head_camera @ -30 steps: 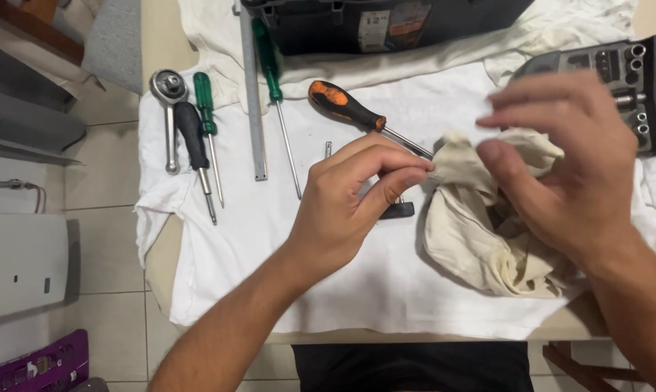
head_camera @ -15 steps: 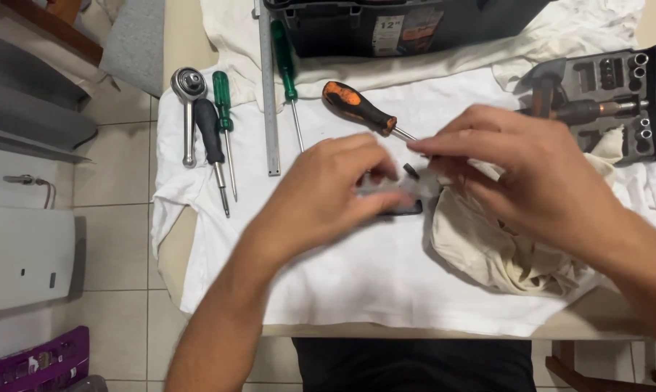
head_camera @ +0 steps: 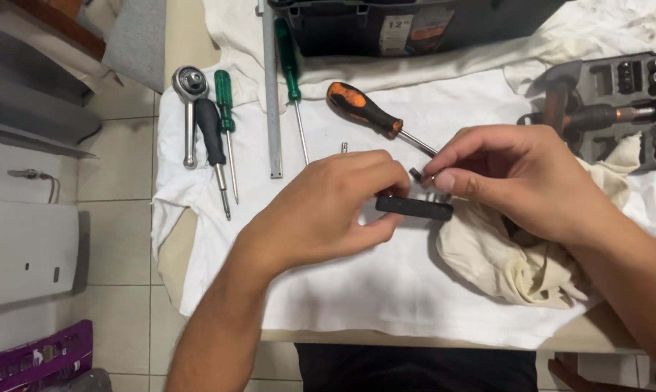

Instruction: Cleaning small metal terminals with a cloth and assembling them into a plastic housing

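Pale tiled floor under a cloth-draped table, grey cushioned seat beside it

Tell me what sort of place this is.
Probably a home work table set up for tool work: screwdrivers such as the orange-and-black-handled screwdriver and a chrome ratchet wrench lie on a white cloth, beside a grey socket-set case, over a tiled floor.

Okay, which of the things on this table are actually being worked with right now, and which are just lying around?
In use:
left hand
right hand
black bar
small bit

Lying about:
cream rag
orange-handled screwdriver
green screwdrivers
ratchet
black-handled screwdriver
steel ruler
socket case
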